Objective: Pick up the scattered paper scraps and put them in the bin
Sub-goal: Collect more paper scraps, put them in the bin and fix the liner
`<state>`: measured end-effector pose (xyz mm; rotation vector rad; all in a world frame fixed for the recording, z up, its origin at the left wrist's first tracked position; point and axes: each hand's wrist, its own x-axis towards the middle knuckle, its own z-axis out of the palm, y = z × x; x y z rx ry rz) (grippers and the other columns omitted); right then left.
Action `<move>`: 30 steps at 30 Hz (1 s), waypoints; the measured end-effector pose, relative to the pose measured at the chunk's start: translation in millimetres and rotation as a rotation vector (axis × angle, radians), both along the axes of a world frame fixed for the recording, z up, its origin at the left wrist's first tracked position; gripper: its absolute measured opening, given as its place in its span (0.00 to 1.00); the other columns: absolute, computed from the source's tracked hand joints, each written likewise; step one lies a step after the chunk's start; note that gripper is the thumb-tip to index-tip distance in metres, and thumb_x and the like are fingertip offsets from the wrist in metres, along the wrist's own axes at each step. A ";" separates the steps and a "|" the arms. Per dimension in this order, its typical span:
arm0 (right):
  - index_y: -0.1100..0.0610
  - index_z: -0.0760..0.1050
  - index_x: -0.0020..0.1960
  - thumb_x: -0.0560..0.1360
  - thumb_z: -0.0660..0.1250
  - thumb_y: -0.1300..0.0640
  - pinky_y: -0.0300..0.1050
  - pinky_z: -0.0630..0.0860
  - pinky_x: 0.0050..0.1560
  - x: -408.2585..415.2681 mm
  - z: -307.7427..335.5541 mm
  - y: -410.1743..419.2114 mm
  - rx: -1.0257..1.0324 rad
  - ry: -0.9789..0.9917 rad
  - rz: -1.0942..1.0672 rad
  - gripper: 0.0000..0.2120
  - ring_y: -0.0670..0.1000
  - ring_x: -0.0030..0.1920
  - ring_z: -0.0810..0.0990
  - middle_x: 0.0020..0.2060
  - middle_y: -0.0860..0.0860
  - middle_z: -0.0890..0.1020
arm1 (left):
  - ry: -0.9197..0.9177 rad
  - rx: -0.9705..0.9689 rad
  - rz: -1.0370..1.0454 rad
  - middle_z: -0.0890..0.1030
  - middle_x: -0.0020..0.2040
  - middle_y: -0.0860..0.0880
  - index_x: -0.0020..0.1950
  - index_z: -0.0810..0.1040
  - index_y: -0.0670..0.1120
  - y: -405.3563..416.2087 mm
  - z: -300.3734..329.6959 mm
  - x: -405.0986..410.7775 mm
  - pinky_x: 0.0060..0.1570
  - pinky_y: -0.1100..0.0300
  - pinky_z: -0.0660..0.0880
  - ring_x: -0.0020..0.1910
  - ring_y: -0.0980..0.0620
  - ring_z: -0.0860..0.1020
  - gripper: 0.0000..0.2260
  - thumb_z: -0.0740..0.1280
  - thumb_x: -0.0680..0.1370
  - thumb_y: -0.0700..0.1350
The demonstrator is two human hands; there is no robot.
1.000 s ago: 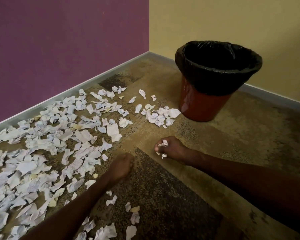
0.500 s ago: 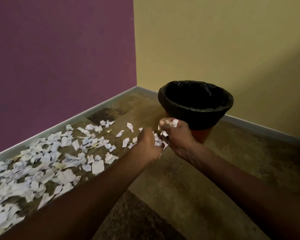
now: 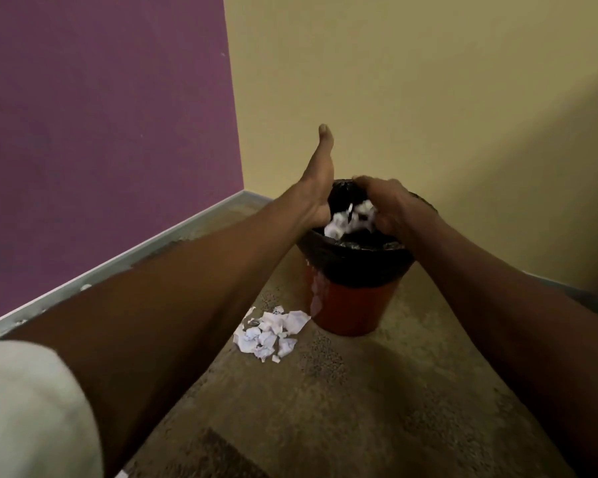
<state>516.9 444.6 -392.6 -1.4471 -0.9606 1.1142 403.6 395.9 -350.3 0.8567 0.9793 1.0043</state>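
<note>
Both hands (image 3: 353, 205) over bin (image 3: 353, 270), scraps (image 3: 349, 219) between.

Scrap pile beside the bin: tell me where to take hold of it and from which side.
Come from above and pinch the crumpled middle of the scrap pile with the fingers. It lies loose and flat on the carpet, against the bin on its right, so sweep inward from the left.
</note>
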 end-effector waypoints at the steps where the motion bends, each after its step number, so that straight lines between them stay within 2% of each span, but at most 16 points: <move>1: 0.64 0.77 0.51 0.77 0.67 0.56 0.51 0.77 0.44 6.5 -7.4 3.5 -0.026 -0.064 0.047 0.11 0.56 0.40 0.79 0.42 0.59 0.80 | -0.027 0.004 -0.001 0.63 0.75 0.40 0.80 0.50 0.51 3.6 -9.4 -5.4 0.54 0.43 0.76 0.67 0.37 0.71 0.42 0.51 0.73 0.74; 2: 0.64 0.76 0.55 0.78 0.66 0.55 0.50 0.77 0.48 10.5 -13.1 3.5 -0.032 -0.135 0.072 0.12 0.55 0.44 0.79 0.48 0.59 0.81 | -0.056 -0.005 0.006 0.61 0.76 0.40 0.80 0.48 0.50 7.9 -19.6 -10.6 0.57 0.43 0.74 0.68 0.37 0.70 0.43 0.52 0.73 0.74; 3: 0.64 0.76 0.56 0.78 0.65 0.55 0.48 0.76 0.48 12.7 -19.1 4.9 -0.012 -0.238 0.070 0.13 0.54 0.46 0.79 0.49 0.58 0.81 | -0.088 -0.004 0.034 0.59 0.77 0.40 0.80 0.48 0.48 9.7 -29.3 -15.8 0.62 0.44 0.71 0.71 0.38 0.67 0.44 0.53 0.73 0.74; 4: 0.63 0.77 0.54 0.78 0.65 0.56 0.46 0.74 0.44 11.3 -20.7 1.8 0.023 -0.376 0.046 0.11 0.53 0.44 0.78 0.46 0.57 0.79 | -0.116 0.016 0.075 0.60 0.77 0.40 0.80 0.51 0.45 8.9 -37.6 -21.6 0.65 0.45 0.68 0.73 0.39 0.65 0.43 0.53 0.75 0.72; 5: 0.62 0.78 0.48 0.77 0.65 0.56 0.48 0.74 0.40 8.2 -21.5 -0.7 0.079 -0.515 0.005 0.09 0.53 0.40 0.77 0.42 0.58 0.79 | -0.126 0.045 0.121 0.65 0.75 0.40 0.78 0.56 0.43 7.9 -46.0 -27.4 0.66 0.47 0.69 0.72 0.41 0.67 0.40 0.53 0.76 0.70; 7: 0.64 0.82 0.44 0.75 0.66 0.52 0.50 0.77 0.41 -2.2 -18.7 -10.6 0.204 -0.666 -0.109 0.14 0.54 0.38 0.80 0.38 0.58 0.82 | -0.077 0.110 0.228 0.80 0.62 0.44 0.69 0.72 0.42 -7.7 -58.1 -38.4 0.53 0.53 0.76 0.58 0.47 0.78 0.31 0.53 0.80 0.65; 8: 0.64 0.82 0.42 0.75 0.65 0.50 0.50 0.77 0.42 -8.9 -15.4 -19.7 0.268 -0.685 -0.148 0.17 0.55 0.38 0.81 0.37 0.59 0.83 | -0.027 0.131 0.286 0.84 0.55 0.46 0.62 0.77 0.43 -19.7 -63.4 -43.8 0.45 0.56 0.76 0.50 0.49 0.80 0.26 0.53 0.81 0.62; 11: 0.66 0.80 0.38 0.77 0.62 0.47 0.48 0.74 0.36 -30.1 -13.6 -47.7 0.517 -0.750 -0.107 0.22 0.56 0.33 0.80 0.34 0.63 0.82 | 0.076 0.156 0.401 0.85 0.41 0.48 0.47 0.79 0.43 -58.8 -82.6 -61.2 0.32 0.60 0.71 0.35 0.52 0.78 0.20 0.55 0.83 0.56; 13: 0.64 0.79 0.36 0.78 0.62 0.48 0.43 0.73 0.33 -47.6 -19.9 -71.7 0.611 -0.746 0.051 0.22 0.51 0.30 0.79 0.31 0.59 0.82 | 0.078 0.134 0.445 0.84 0.38 0.48 0.45 0.78 0.43 -82.1 -96.3 -74.8 0.30 0.60 0.69 0.32 0.52 0.77 0.19 0.57 0.83 0.54; 15: 0.60 0.79 0.33 0.78 0.64 0.51 0.36 0.71 0.28 -66.1 -38.1 -96.9 0.579 -0.695 0.269 0.19 0.45 0.25 0.76 0.27 0.53 0.80 | 0.090 0.088 0.480 0.83 0.38 0.48 0.44 0.78 0.43 -104.0 -111.9 -91.9 0.31 0.60 0.69 0.32 0.53 0.76 0.17 0.57 0.83 0.53; 18: 0.61 0.81 0.35 0.77 0.65 0.54 0.40 0.75 0.28 -87.5 -85.4 -126.5 0.414 -0.708 0.585 0.16 0.47 0.24 0.78 0.26 0.53 0.81 | 0.117 0.007 0.528 0.83 0.38 0.48 0.43 0.78 0.44 -136.9 -138.0 -117.0 0.31 0.61 0.69 0.31 0.54 0.77 0.16 0.58 0.83 0.52; 20: 0.63 0.80 0.35 0.76 0.67 0.56 0.40 0.75 0.29 -97.0 -123.0 -146.7 0.324 -0.715 0.766 0.14 0.48 0.25 0.79 0.27 0.54 0.82 | 0.222 -0.029 0.512 0.83 0.38 0.50 0.42 0.78 0.45 -161.8 -162.8 -135.6 0.29 0.62 0.69 0.31 0.55 0.77 0.16 0.58 0.83 0.52; 22: 0.64 0.79 0.34 0.74 0.69 0.60 0.37 0.73 0.29 -101.7 -159.7 -171.1 0.288 -0.719 0.931 0.11 0.44 0.25 0.78 0.27 0.52 0.81 | 0.380 -0.035 0.417 0.84 0.40 0.50 0.42 0.79 0.47 -193.6 -191.3 -152.9 0.31 0.61 0.70 0.34 0.55 0.77 0.16 0.60 0.82 0.53; 24: 0.61 0.80 0.34 0.72 0.71 0.62 0.36 0.72 0.34 -103.8 -191.9 -199.3 0.322 -0.771 1.121 0.08 0.42 0.30 0.78 0.30 0.49 0.82 | 0.594 0.022 0.296 0.84 0.38 0.53 0.42 0.82 0.48 -229.5 -221.0 -168.3 0.34 0.63 0.71 0.34 0.57 0.78 0.15 0.61 0.81 0.54; 27: 0.54 0.79 0.35 0.71 0.73 0.61 0.32 0.70 0.37 -101.4 -228.6 -246.8 0.290 -0.763 1.450 0.07 0.40 0.33 0.78 0.32 0.43 0.80 | 0.877 0.268 0.129 0.78 0.29 0.55 0.36 0.80 0.54 -278.1 -260.6 -188.7 0.31 0.67 0.67 0.28 0.62 0.75 0.15 0.63 0.81 0.50; 30: 0.59 0.81 0.41 0.70 0.76 0.54 0.31 0.71 0.39 -99.3 -253.7 -289.5 0.171 -0.773 1.692 0.08 0.43 0.37 0.79 0.38 0.51 0.83 | 0.985 0.406 -0.029 0.77 0.32 0.56 0.37 0.78 0.54 -318.3 -282.2 -205.2 0.35 0.65 0.69 0.33 0.61 0.75 0.12 0.65 0.80 0.49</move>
